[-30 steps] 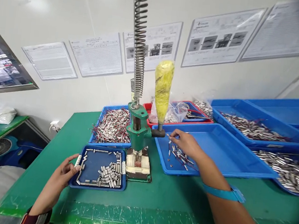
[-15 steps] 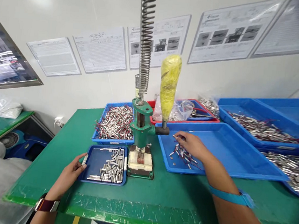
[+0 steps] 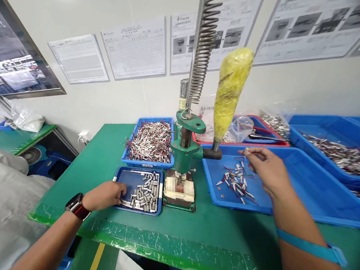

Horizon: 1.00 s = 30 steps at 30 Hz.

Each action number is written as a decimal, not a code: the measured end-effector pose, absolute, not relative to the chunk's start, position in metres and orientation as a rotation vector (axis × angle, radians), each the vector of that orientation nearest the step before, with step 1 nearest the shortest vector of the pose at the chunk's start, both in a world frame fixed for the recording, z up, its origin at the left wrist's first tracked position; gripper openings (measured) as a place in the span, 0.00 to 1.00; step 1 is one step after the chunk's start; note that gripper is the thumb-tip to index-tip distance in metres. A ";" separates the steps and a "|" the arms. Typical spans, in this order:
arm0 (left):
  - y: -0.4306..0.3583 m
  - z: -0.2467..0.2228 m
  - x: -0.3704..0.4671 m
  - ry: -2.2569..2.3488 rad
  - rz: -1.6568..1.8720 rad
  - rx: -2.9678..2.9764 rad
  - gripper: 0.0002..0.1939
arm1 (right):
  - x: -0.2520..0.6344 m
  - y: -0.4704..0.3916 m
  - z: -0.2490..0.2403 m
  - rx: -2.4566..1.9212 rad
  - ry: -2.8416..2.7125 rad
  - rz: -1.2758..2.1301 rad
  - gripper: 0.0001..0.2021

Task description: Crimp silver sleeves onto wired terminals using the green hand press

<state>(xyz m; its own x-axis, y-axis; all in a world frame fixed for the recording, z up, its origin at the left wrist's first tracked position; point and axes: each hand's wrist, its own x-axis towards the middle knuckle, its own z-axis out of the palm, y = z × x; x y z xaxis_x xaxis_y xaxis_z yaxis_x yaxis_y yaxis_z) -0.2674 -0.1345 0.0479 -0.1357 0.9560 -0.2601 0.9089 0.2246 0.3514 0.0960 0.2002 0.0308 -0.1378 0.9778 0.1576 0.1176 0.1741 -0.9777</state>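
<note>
Small part in right hand, shape unclear

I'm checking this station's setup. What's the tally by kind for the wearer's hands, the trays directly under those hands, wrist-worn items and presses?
Hands: 2 (left hand, right hand)
Trays under them: 2 (small blue tray, large blue tray)
Wrist-worn items: 2 (watch, light-blue band)
Presses: 1 (green press)
Total: 7
</note>
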 end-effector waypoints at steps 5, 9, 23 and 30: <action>-0.109 0.035 -0.266 2.030 0.264 1.758 0.03 | 0.093 0.197 0.034 -0.978 -1.417 1.147 0.17; -0.086 0.025 -0.264 2.076 0.345 1.777 0.05 | 0.092 0.198 0.026 -0.948 -1.438 1.175 0.19; -0.048 0.066 -0.219 1.579 1.286 1.349 0.13 | 0.076 0.105 0.037 -0.895 -1.474 1.226 0.19; -0.005 0.053 -0.182 1.234 1.470 1.161 0.12 | 0.016 0.027 -0.001 -0.797 -1.753 1.289 0.14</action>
